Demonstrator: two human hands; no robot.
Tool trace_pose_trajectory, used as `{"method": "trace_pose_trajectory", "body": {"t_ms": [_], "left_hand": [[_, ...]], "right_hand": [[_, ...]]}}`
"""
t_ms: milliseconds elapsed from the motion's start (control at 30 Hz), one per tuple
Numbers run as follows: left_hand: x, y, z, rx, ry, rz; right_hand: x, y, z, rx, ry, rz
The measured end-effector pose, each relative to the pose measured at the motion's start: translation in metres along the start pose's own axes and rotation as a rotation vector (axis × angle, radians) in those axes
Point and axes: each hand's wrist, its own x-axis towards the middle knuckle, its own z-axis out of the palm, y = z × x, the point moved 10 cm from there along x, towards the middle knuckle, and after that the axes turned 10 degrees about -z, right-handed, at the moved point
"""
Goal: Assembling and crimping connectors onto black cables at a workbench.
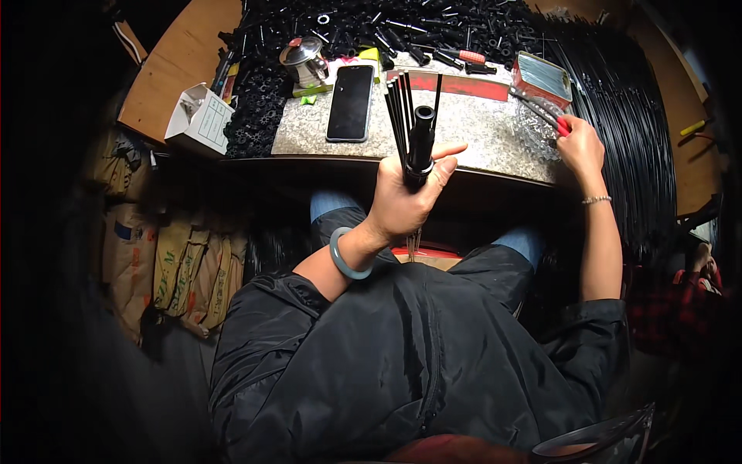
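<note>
My left hand is closed around an upright black tube with a round hole in its top end. Several thin black rods stand up beside the tube in the same grip. Thin brownish strands hang below that hand. At the right, my right hand grips red-handled pliers, their dark jaws pointing up and left. Under and beside the pliers lies a heap of small shiny pieces, too small to name, on the speckled work board.
A phone lies on the board near a lidded metal cup. Black tubular parts pile up behind. A red-edged box stands beside long black rods. At left are a white carton and, lower, sacks.
</note>
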Motion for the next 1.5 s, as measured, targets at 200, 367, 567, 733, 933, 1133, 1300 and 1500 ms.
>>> {"method": "trace_pose_trajectory", "body": {"t_ms": [200, 367, 567, 733, 933, 1133, 1300, 1500], "left_hand": [[-0.006, 0.004, 0.009, 0.015, -0.006, -0.027], [-0.010, 0.017, 0.019, 0.079, -0.048, 0.032], [-0.016, 0.011, 0.020, 0.014, -0.017, 0.090], [-0.019, 0.020, 0.017, 0.037, -0.007, 0.121], [-0.022, 0.020, 0.014, -0.042, -0.047, 0.170], [-0.024, 0.021, 0.009, -0.050, -0.038, 0.214], [-0.021, 0.015, 0.011, -0.082, -0.055, 0.162], [-0.019, 0.012, 0.012, -0.095, -0.051, 0.110]], "right_hand": [[-0.055, -0.089, 0.009, 1.431, -0.050, -0.020], [-0.089, -0.131, -0.024, 1.244, 0.076, -0.275], [-0.119, -0.173, -0.086, 0.669, 0.475, -0.749], [-0.131, -0.175, -0.070, 1.064, 0.578, -0.648], [-0.147, -0.201, -0.073, 1.047, 0.759, -0.792], [-0.145, -0.206, -0.071, 1.048, 0.764, -0.784], [-0.146, -0.207, -0.073, 1.033, 0.787, -0.799], [-0.144, -0.207, -0.069, 1.020, 0.771, -0.790]]}}
